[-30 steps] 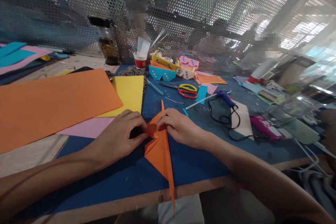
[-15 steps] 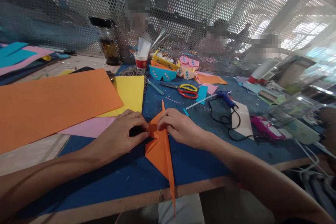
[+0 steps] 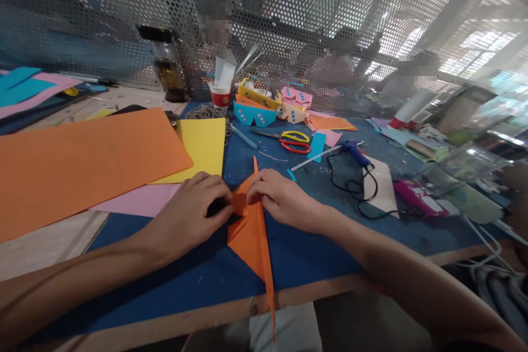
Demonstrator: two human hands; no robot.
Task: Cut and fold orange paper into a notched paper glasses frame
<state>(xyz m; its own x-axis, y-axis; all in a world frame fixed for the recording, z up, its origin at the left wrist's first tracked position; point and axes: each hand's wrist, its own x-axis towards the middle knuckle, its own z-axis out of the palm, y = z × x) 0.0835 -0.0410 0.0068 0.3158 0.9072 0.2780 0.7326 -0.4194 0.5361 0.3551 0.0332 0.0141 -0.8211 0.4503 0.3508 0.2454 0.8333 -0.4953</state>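
A long, pointed piece of folded orange paper (image 3: pixel 253 242) lies on the blue mat (image 3: pixel 313 253), its near tip hanging past the table's front edge. My left hand (image 3: pixel 193 212) pinches a fold on the paper's left side, fingers curled. My right hand (image 3: pixel 280 198) presses with closed fingers on the paper's upper part, just right of the centre crease. Both sets of fingertips meet near the paper's middle.
Large orange (image 3: pixel 82 159), yellow (image 3: pixel 204 146) and pink (image 3: pixel 140 201) sheets lie at the left. Behind are scissors (image 3: pixel 291 141), a blue glue gun (image 3: pixel 355 154) with black cord, paper crafts (image 3: pixel 256 113), a red cup (image 3: pixel 221 96) and a dark jar (image 3: pixel 169 71). Other people sit beyond the mesh screen.
Both hands stay on the orange paper; the fingers have shifted only slightly at the fold.
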